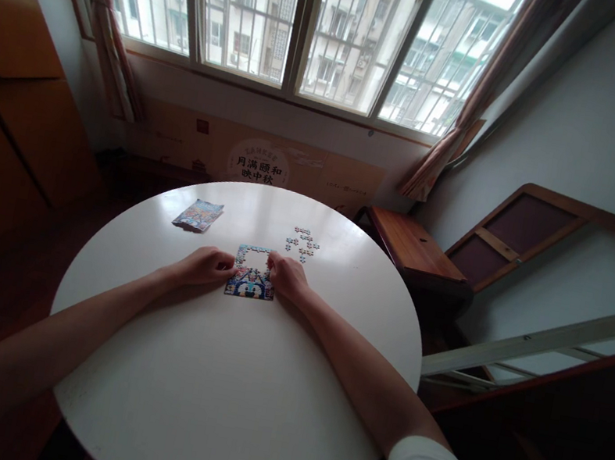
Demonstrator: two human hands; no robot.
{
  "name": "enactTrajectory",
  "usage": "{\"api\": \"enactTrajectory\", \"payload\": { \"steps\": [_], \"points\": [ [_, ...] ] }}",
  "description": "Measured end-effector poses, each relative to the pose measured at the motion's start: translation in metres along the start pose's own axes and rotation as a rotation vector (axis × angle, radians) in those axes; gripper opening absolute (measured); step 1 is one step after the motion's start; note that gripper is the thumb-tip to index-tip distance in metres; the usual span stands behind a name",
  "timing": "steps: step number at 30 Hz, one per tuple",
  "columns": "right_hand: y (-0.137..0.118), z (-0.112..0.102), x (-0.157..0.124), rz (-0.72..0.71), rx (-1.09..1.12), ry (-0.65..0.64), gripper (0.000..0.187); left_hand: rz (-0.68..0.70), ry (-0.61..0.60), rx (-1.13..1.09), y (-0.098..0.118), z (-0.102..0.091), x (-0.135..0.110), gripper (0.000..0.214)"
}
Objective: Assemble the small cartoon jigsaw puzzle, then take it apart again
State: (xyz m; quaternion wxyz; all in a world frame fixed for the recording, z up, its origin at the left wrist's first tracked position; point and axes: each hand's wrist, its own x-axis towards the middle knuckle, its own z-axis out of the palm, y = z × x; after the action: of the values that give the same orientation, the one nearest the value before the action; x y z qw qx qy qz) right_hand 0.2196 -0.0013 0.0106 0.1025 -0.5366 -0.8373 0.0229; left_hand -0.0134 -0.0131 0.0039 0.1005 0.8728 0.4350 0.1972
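Note:
A partly assembled jigsaw puzzle [250, 286] lies flat on the round white table [222, 374]. Its lower part shows a blue-and-white cartoon figure, and a gap framed by a border of pieces shows in its upper middle. My left hand [207, 266] rests at the puzzle's left edge, fingers curled closed, fingertips touching or very near it. Over the upper right side of the puzzle is my right hand [288, 277], its thumb and fingers pinched together by the gap. Whatever either hand holds, if anything, is hidden or too small to make out.
Several loose jigsaw pieces [305, 242] lie beyond my right hand. A colourful printed packet [199, 216] lies at the table's back left. Beyond the table are a wooden bench [415, 243] at right and a barred window [296, 22].

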Motion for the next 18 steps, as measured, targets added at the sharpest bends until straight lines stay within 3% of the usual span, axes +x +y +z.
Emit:
{"api": "enactTrajectory", "payload": {
  "steps": [18],
  "points": [
    [-0.0005, -0.0019, -0.0012, -0.011, 0.000, -0.001, 0.023, -0.015, -0.012, -0.004, 0.0021, -0.0005, 0.0001, 0.041]
  ]
}}
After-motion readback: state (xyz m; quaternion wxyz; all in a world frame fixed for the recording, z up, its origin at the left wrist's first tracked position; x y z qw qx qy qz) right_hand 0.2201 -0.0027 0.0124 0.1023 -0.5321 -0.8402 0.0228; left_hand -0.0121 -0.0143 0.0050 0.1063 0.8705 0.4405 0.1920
